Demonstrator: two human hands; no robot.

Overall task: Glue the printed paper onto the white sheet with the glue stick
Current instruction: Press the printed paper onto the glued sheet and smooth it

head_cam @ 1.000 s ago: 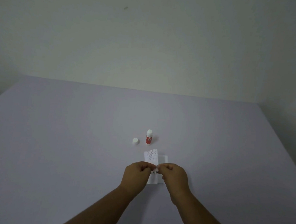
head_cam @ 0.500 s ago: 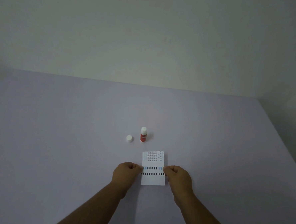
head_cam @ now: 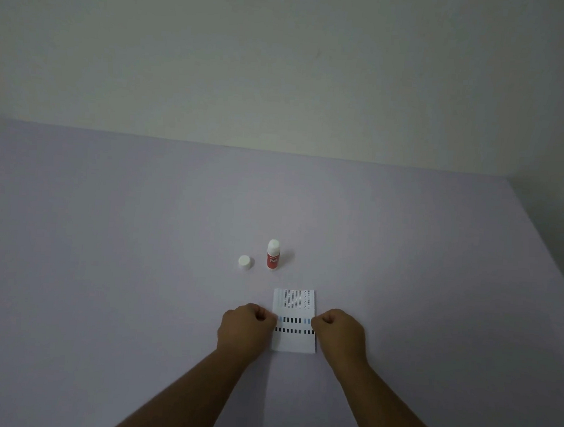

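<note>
- A small rectangular printed paper lies flat on the smooth, matte, pale lilac counter, its long side running away from the person.
- Its far half carries columns of fine dark marks; across the middle run 2 rows of short black bars, with a pale blue bar at each end of the upper row. The near strip is plain white.
- Whether a separate white sheet lies under it cannot be told; only 1 outline shows.
- The left hand is curled into a loose fist, knuckles at the paper's left edge beside the bar rows. Its fingers are tucked in; whether they pinch the edge cannot be told.
- The right hand mirrors it at the right edge, also curled shut, touching the paper there.
- Beyond the paper stands an upright red cylindrical glue stick, its rounded white tip exposed.
- Its round white plastic cap sits just to the left, apart from it.
- A plain off-white wall rises behind the counter.
</note>
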